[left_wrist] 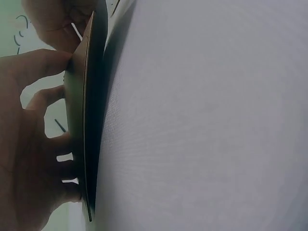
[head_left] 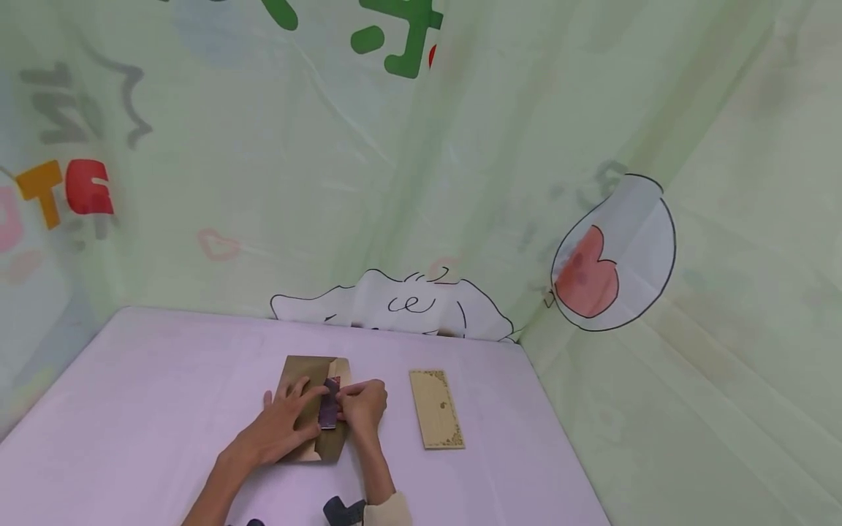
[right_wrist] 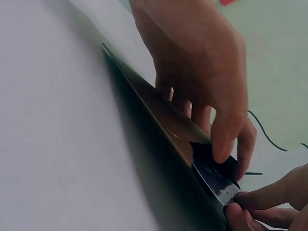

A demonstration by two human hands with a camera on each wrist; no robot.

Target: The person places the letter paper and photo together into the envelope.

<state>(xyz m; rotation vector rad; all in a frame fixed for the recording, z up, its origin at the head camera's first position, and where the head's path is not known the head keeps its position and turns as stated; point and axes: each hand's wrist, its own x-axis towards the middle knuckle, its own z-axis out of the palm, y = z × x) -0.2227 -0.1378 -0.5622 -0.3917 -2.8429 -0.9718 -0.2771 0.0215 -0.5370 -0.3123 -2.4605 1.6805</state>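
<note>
A brown paper envelope lies on the table with a lighter flap along its right side. My left hand is spread over it, pressing down with its fingertips. A dark purple glossy card lies at the envelope's opening, under the left index finger and thumb. My right hand pinches the card's right edge. In the right wrist view, the card shows a picture on its face, and its far part goes into shadow under the paper. The envelope appears edge-on in the left wrist view, slightly lifted on one side.
To the right, a beige rectangular piece with ornate brown corners lies flat on the pale table. A printed curtain hangs behind and beside the table. A dark wrist device sits by the right sleeve.
</note>
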